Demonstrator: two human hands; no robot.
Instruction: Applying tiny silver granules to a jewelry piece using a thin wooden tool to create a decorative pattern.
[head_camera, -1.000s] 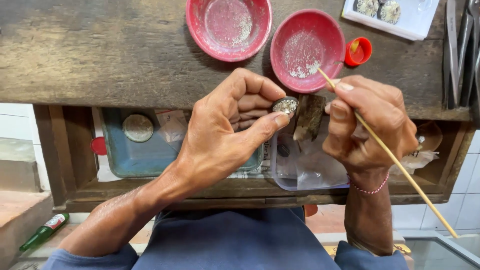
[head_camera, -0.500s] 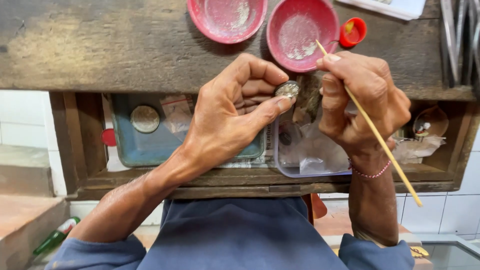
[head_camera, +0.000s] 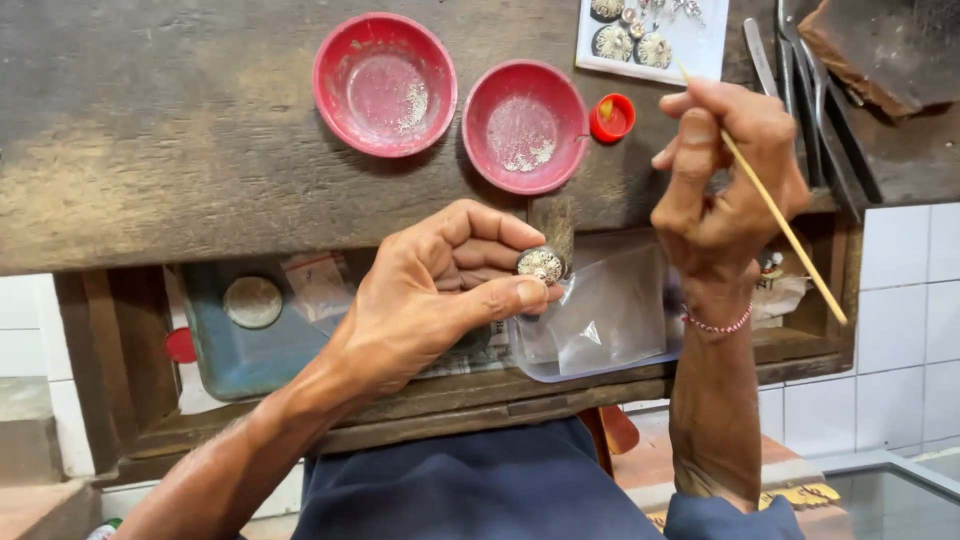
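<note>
My left hand (head_camera: 440, 290) pinches a small round silver filigree piece (head_camera: 541, 264) between thumb and fingers, above the open drawer. My right hand (head_camera: 725, 185) is raised over the bench's right side and grips a thin wooden stick (head_camera: 785, 228) that slants down to the right. The stick's upper tip points toward a white sheet (head_camera: 700, 45) carrying similar round silver pieces. Two red bowls, one on the left (head_camera: 384, 84) and one on the right (head_camera: 524, 126), hold pale grains. A small red cap (head_camera: 611, 117) sits beside the right bowl.
A worn wooden bench top (head_camera: 160, 150) spans the view. The drawer below holds a blue tin (head_camera: 240, 345) and a clear plastic tray (head_camera: 610, 320). Metal tweezers and pliers (head_camera: 800, 70) lie at the right, next to a dark block (head_camera: 880, 50). White tiles line the wall.
My right hand lifted away from the silver piece and moved up and right with the stick, toward the white sheet. My left hand stayed holding the piece. The view shifted down.
</note>
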